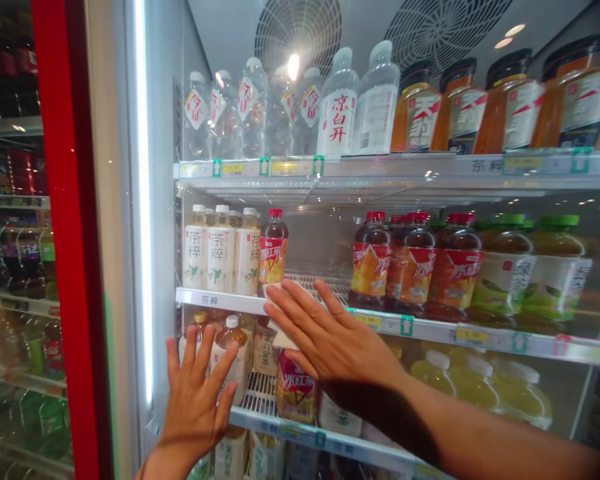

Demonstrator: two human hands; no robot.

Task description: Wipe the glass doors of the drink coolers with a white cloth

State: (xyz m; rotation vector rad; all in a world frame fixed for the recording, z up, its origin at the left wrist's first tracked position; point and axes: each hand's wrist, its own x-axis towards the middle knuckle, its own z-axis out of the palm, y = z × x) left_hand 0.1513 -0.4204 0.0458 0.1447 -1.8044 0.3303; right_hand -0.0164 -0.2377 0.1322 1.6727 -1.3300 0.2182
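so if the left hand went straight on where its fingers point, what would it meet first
Probably the clear glass, judging by the reflections; the middle shelf's front edge lies in line behind it. Whether the left hand touches the glass is unclear.

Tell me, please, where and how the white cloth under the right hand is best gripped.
Probably by the lower-left edge of the white cloth, with the left hand coming from the left: that flat part shows beyond the right hand.
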